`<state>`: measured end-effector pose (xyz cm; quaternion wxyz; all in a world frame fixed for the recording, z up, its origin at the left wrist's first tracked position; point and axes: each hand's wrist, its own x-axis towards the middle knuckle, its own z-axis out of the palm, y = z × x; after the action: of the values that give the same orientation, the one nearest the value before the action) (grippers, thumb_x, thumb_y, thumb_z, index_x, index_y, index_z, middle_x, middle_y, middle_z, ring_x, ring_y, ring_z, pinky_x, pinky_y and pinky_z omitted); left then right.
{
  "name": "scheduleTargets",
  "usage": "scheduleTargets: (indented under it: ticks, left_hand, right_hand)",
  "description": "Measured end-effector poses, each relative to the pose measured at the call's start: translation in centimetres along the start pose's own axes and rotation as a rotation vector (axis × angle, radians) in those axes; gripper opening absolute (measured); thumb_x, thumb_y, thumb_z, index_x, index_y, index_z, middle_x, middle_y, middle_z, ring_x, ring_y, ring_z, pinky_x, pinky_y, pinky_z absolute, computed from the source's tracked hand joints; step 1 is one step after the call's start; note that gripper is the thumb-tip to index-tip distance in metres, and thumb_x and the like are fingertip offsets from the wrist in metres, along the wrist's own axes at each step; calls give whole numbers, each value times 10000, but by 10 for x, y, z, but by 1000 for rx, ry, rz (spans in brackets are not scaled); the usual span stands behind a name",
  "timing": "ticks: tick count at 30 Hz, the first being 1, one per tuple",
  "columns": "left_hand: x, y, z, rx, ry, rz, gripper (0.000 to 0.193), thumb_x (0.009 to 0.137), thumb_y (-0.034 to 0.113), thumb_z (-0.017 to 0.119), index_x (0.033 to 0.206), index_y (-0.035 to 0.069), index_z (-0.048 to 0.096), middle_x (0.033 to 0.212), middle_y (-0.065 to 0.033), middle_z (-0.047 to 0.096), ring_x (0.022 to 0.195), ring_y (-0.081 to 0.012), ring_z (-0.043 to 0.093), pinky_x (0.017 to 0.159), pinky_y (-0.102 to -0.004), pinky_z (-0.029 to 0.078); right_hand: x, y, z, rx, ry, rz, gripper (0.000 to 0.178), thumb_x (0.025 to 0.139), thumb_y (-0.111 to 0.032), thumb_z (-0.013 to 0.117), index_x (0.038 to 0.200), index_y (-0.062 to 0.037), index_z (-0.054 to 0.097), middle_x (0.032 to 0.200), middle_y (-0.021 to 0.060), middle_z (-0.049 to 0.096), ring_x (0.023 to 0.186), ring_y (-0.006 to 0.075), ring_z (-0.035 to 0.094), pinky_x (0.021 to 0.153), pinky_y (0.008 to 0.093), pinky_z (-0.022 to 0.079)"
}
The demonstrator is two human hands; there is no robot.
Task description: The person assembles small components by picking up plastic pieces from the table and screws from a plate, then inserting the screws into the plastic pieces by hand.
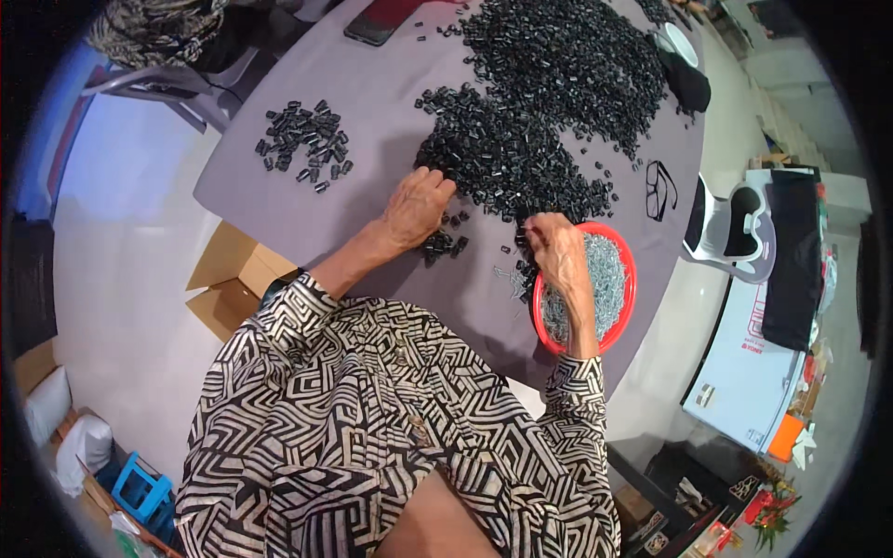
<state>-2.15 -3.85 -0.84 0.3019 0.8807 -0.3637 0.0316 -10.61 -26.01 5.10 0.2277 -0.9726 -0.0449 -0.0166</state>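
A large heap of small black plastic pieces [521, 153] covers the middle and far side of the table. My left hand [419, 206] is closed at the heap's near left edge, fingers curled down; whatever it holds is hidden. Beside it, nearer me, lies a small cluster of the same pieces [445, 244]. My right hand [556, 246] is closed in a pinch at the heap's near edge, and I cannot make out what is in it. Under my right wrist sits a red plastic basin [633, 279] of silvery screws [606, 288]. Several loose screws [513, 279] lie left of it.
A separate group of black pieces [305, 139] lies on the table's left side. Eyeglasses [660, 191] rest at the right, and a dark phone [377, 23] at the far left. An open cardboard box [233, 279] stands below the left edge; a plastic chair [735, 228] stands right.
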Motion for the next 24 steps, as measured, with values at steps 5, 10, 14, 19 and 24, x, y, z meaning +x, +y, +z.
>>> scheduleTargets:
  ticks: [5, 10, 14, 19, 24]
  left_hand:
    - [1, -4, -1, 18, 43, 100, 62, 638, -12, 521, 676, 37, 520, 707, -100, 486, 712, -280, 498, 661, -394, 412]
    - [3, -2, -3, -116, 121, 61, 76, 683, 7, 540, 752, 29, 563, 736, -109, 512, 731, -291, 520, 671, -387, 424]
    - [5, -2, -3, -181, 94, -4, 82, 722, 30, 568, 802, 22, 583, 763, -121, 530, 759, -304, 536, 681, -388, 442]
    - [5, -10, -10, -228, 96, -21, 99, 726, 25, 570, 822, 28, 593, 762, -127, 541, 748, -307, 544, 674, -390, 445]
    - [2, -14, -16, -255, 145, -42, 91, 727, 33, 577, 816, 27, 596, 751, -128, 549, 724, -305, 546, 666, -386, 444]
  right_hand:
    - [-8, -4, 14, -87, -160, -153, 95, 662, -37, 593, 741, -24, 543, 698, 116, 563, 730, 285, 553, 649, 388, 420]
    - [-10, -3, 24, -219, -148, -195, 149, 647, -49, 625, 757, -33, 525, 680, 108, 553, 706, 270, 546, 648, 381, 383]
    - [-14, -11, 10, -10, -186, -81, 148, 663, -71, 636, 764, -42, 532, 708, 119, 561, 709, 270, 538, 686, 380, 382]
    - [-37, -20, 28, -268, -245, -276, 176, 660, -125, 643, 750, -38, 518, 722, 108, 566, 764, 271, 530, 692, 376, 377]
    - [-37, -12, 32, -198, -207, -279, 146, 652, -90, 610, 731, -36, 500, 708, 118, 549, 740, 273, 524, 687, 369, 376]
